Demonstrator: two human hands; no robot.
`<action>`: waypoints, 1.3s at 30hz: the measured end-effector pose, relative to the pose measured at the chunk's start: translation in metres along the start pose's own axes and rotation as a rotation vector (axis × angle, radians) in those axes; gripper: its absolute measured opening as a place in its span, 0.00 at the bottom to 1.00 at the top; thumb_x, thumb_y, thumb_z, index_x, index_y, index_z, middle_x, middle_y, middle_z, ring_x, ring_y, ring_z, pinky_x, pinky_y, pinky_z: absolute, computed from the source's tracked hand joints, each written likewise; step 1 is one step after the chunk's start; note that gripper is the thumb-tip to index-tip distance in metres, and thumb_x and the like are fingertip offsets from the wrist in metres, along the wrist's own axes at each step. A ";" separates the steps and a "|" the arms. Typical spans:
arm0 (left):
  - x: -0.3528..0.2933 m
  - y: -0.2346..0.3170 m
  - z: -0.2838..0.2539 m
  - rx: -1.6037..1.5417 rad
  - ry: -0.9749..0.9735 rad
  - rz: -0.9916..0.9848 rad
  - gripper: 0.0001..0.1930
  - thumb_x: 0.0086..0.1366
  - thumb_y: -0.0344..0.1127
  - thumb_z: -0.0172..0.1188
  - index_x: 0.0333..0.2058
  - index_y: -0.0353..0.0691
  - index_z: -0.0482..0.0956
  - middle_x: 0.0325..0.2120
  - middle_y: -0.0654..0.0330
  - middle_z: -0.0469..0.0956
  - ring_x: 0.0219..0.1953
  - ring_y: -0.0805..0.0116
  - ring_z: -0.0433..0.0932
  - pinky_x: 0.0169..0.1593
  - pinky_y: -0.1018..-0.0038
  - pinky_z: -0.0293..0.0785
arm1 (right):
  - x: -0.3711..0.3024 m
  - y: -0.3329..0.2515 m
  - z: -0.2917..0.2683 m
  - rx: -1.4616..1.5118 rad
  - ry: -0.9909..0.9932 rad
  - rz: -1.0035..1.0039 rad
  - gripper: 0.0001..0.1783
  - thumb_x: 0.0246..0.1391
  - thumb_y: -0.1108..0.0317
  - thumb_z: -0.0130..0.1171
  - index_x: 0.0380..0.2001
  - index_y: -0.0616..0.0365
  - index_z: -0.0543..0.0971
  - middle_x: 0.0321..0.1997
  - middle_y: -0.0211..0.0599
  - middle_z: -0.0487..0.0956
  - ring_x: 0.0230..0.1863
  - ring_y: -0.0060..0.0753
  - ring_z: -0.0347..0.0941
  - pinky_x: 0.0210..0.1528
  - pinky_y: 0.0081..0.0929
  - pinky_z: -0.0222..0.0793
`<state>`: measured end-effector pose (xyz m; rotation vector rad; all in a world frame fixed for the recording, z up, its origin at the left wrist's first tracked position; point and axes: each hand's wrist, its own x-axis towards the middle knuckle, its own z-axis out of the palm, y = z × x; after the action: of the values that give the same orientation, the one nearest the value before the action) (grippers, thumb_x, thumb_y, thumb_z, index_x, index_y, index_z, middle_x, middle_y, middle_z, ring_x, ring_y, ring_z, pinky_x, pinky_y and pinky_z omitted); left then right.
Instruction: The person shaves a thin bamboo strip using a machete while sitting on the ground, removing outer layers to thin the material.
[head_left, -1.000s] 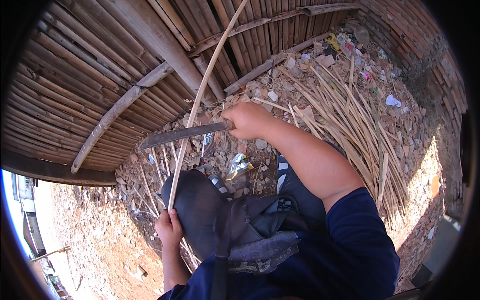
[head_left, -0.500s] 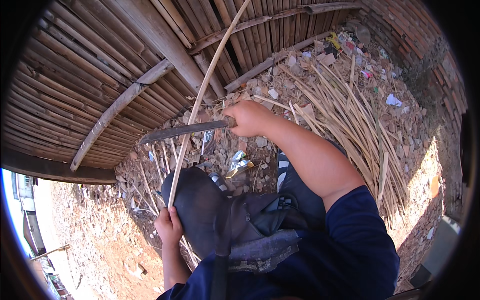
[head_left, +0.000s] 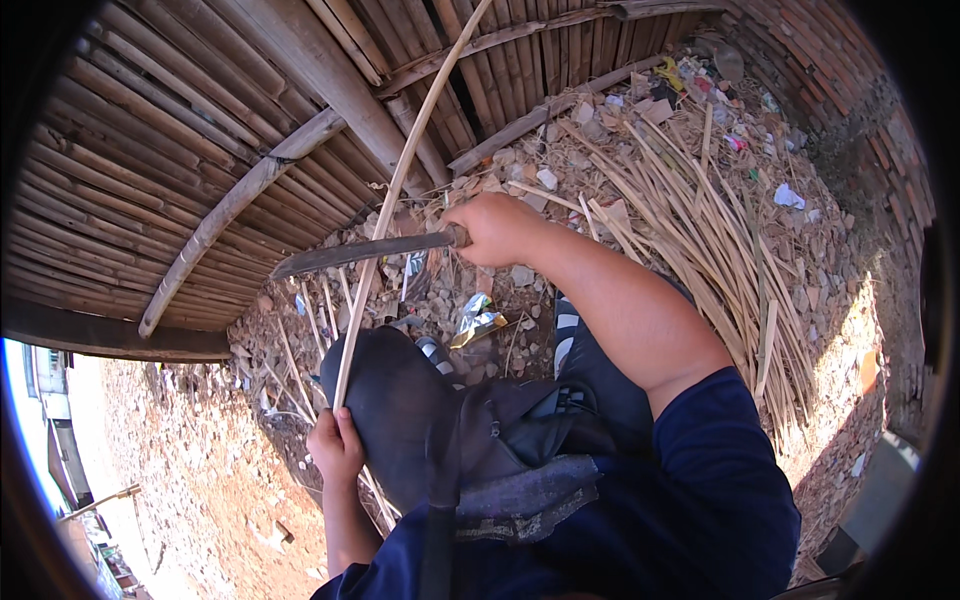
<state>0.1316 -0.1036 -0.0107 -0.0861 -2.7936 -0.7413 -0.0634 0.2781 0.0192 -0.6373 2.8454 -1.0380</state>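
Beside my knee, my left hand (head_left: 336,446) is closed around the lower end of a long pale bamboo strip (head_left: 407,160). The strip slants up and away, past the top of the view. My right hand (head_left: 495,230) grips the handle of a machete (head_left: 365,255) with a dark, worn blade. That blade points left and lies across the strip, over its middle stretch. Whether its edge bites into the bamboo I cannot tell. A small curl of shaving (head_left: 377,186) shows at the strip's left side, above the blade.
Split bamboo strips (head_left: 700,230) lie in a big pile at the right, and thinner sticks (head_left: 290,350) lean left of my knee. A bamboo-slat wall (head_left: 150,170) rises ahead. Rubble and litter, including a shiny wrapper (head_left: 478,322), cover the ground. A brick wall (head_left: 830,60) stands far right.
The machete and my right hand have shifted slightly up and left along the strip. My left hand keeps its hold with hardly any movement.
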 end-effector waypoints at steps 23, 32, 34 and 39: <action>0.000 0.001 -0.001 -0.030 -0.015 -0.067 0.22 0.74 0.42 0.56 0.22 0.36 0.67 0.12 0.48 0.69 0.14 0.48 0.70 0.21 0.59 0.62 | -0.006 -0.024 -0.019 -0.146 -0.146 0.000 0.19 0.42 0.63 0.69 0.42 0.49 0.85 0.34 0.50 0.84 0.41 0.57 0.81 0.45 0.52 0.76; -0.001 0.000 0.001 -0.030 -0.010 -0.057 0.22 0.74 0.43 0.56 0.22 0.36 0.68 0.12 0.47 0.69 0.14 0.47 0.70 0.21 0.58 0.63 | -0.009 -0.019 -0.037 -0.269 -0.158 0.053 0.17 0.44 0.63 0.68 0.41 0.51 0.85 0.37 0.45 0.85 0.44 0.53 0.82 0.48 0.49 0.78; 0.000 0.003 0.001 -0.038 0.000 -0.058 0.22 0.74 0.42 0.55 0.22 0.36 0.68 0.12 0.47 0.69 0.14 0.47 0.70 0.21 0.58 0.63 | -0.008 -0.015 -0.033 -0.241 -0.136 0.071 0.17 0.44 0.63 0.68 0.41 0.52 0.85 0.37 0.46 0.85 0.45 0.53 0.82 0.49 0.49 0.78; -0.001 0.001 0.001 -0.048 0.002 -0.076 0.22 0.74 0.42 0.55 0.22 0.36 0.68 0.13 0.47 0.69 0.15 0.46 0.70 0.21 0.58 0.63 | -0.011 -0.022 -0.023 -0.119 -0.074 0.026 0.18 0.43 0.62 0.68 0.41 0.50 0.84 0.35 0.49 0.84 0.43 0.57 0.81 0.47 0.51 0.77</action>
<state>0.1325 -0.1024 -0.0114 0.0122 -2.7909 -0.8265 -0.0492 0.2811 0.0497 -0.6315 2.8591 -0.8277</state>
